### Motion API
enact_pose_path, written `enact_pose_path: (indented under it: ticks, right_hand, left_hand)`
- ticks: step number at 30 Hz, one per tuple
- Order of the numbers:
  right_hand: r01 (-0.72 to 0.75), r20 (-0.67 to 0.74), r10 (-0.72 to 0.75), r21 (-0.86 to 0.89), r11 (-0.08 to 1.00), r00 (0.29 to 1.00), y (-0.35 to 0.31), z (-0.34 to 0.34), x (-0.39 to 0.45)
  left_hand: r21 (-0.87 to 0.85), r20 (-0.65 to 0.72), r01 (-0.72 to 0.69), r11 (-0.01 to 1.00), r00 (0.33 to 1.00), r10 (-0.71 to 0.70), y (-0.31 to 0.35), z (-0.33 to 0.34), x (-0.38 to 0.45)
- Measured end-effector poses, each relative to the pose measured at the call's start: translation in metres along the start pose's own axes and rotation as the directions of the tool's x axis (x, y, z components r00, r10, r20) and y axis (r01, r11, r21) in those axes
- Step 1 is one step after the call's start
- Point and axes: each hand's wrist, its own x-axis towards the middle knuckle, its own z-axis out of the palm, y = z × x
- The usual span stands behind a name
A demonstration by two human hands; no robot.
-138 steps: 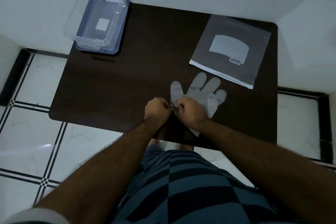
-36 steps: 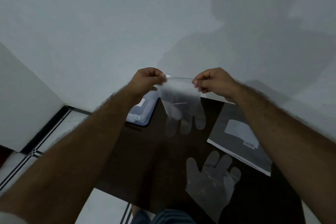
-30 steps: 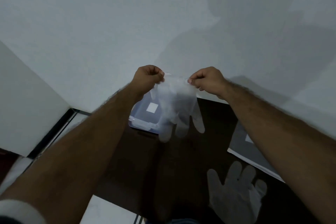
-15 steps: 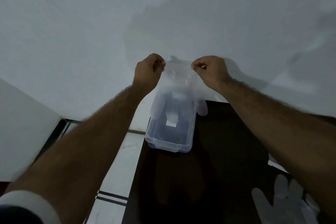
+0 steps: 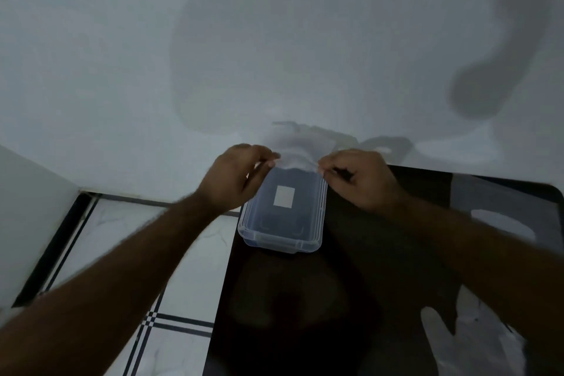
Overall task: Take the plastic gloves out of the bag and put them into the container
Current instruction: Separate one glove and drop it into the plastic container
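Note:
My left hand (image 5: 236, 178) and my right hand (image 5: 357, 177) each pinch one side of a clear plastic glove (image 5: 297, 159) by its cuff. The glove hangs into the clear plastic container (image 5: 282, 239), which stands at the far left corner of the dark table (image 5: 351, 299); its lower part is hard to make out inside the box. A white label shows on the container's floor. More plastic gloves (image 5: 476, 342) lie flat on the table at the lower right. The grey bag (image 5: 503, 217) lies behind my right forearm.
A white wall runs directly behind the container. White floor tiles with black borders (image 5: 146, 268) lie to the left of the table. The table's left edge runs down from the container.
Both hands have dropped with the glove from above the container down to its far rim, so the glove now hangs inside it. The view has tilted down and right.

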Motion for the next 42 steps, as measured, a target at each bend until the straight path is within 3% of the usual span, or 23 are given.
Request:
enact_pose_path:
  ticks: [7,10,12,15,18,20,22,24,27,30,33,36,42]
  right_hand:
    - [0.012,0.241,0.019,-0.123,0.992,0.970,0.021,0.047,-0.009]
    - [0.127,0.354,-0.054,-0.186,0.974,0.934,0.033,0.062,-0.008]
    - [0.168,0.464,-0.024,-0.270,0.948,0.885,0.035,0.070,-0.005]
    - [0.218,0.664,0.116,-0.398,0.891,0.739,0.030,0.080,0.003]
    - [0.295,0.788,0.190,-0.425,0.856,0.585,0.022,0.089,0.008]
    - [0.320,0.819,0.194,-0.413,0.853,0.540,0.016,0.093,0.011]
    - [0.309,0.839,0.200,-0.393,0.866,0.505,0.013,0.097,0.015]
    - [0.273,0.822,0.181,-0.374,0.886,0.540,0.012,0.101,0.021]
    - [0.184,0.747,0.200,-0.397,0.899,0.634,0.016,0.105,0.032]
    - [0.220,0.702,0.213,-0.473,0.853,0.680,0.025,0.116,0.040]
    - [0.298,0.712,0.293,-0.580,0.758,0.638,0.037,0.134,0.043]
    - [0.320,0.712,0.397,-0.647,0.692,0.580,0.038,0.143,0.044]
    - [0.337,0.678,0.443,-0.702,0.628,0.587,0.035,0.139,0.054]
  left_hand:
    - [0.076,0.303,-0.075,0.994,0.952,0.048,-0.040,0.043,-0.025]
    - [0.141,0.422,-0.133,0.981,0.905,0.062,-0.057,0.056,-0.029]
    - [0.166,0.497,-0.205,0.965,0.862,0.098,-0.065,0.061,-0.028]
    - [0.204,0.639,-0.360,0.910,0.753,0.154,-0.073,0.069,-0.024]
    - [0.244,0.815,-0.433,0.868,0.576,0.059,-0.077,0.073,-0.019]
    - [0.232,0.876,-0.477,0.848,0.481,0.031,-0.076,0.075,-0.017]
    - [0.198,0.901,-0.496,0.846,0.432,0.043,-0.072,0.076,-0.016]
    - [0.162,0.915,-0.479,0.863,0.401,0.050,-0.067,0.076,-0.015]
    - [0.130,0.922,-0.420,0.898,0.384,0.045,-0.066,0.075,-0.012]
    - [0.132,0.899,-0.414,0.901,0.432,0.067,-0.066,0.070,-0.008]
    - [0.169,0.872,-0.436,0.884,0.485,0.073,-0.066,0.069,-0.004]
    - [0.246,0.881,-0.469,0.848,0.472,0.005,-0.064,0.078,-0.006]
    - [0.402,0.872,-0.425,0.811,0.447,-0.199,-0.052,0.086,-0.006]
